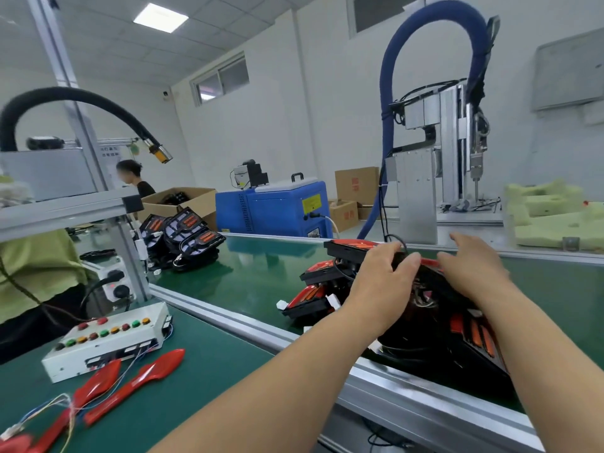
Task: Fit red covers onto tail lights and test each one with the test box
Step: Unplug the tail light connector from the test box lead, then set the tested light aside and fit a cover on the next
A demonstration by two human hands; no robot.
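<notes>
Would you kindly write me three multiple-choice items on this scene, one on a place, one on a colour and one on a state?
1. Where does the test box stand? A) on the conveyor belt B) on the green bench mat at the left C) on a cardboard box
2. What colour is the hose arching over the machine at the right? A) yellow B) red C) blue
3. How is the right hand? A) open, fingers spread over the tail lights B) gripping a red cover C) pressing a button

1 B, it sits on the mat beside the red covers; 2 C, its sleeve is blue; 3 A, its fingers are straight and hold nothing.
</notes>
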